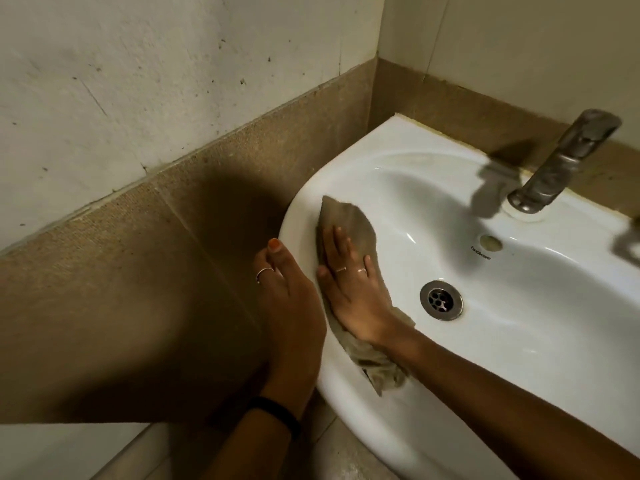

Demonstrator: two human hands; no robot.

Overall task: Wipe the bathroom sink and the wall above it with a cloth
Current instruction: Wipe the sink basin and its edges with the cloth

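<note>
Head view, from left to right: the wall (104, 81) fills the left side, pale and speckled up top, with a brown tiled band (121, 271) below that runs back to the corner and on behind the sink

Next comes the left hand (291, 306), its forearm rising from the bottom edge with a dark band (277, 412) on the wrist. This hand lies along the outer left edge of the sink (519, 358), palm against the curved rim, thumb stretched up the side; the thumbnail is painted orange and a thin ring sits on the thumb. Its fingers are wrapped under the rim and hidden, so I cannot tell whether they are clenched or loose; the hand holds no object

Just beside it, inside the left rim, the right hand (353, 292) lies flat on the cloth (346, 223). Its fingers (337, 244) are spread and extended, pressing down rather than gripping, with rings on two of them. The forearm comes in from the lower right, crossing over the front edge of the sink

A brownish-grey cloth lies draped over the sink's left rim, one end pointing toward the back, the other bunched under the wrist near the front edge

Further right, the drain (441, 300) sits in the basin floor, and the metal tap (561, 161) stands at the back right edge
</note>
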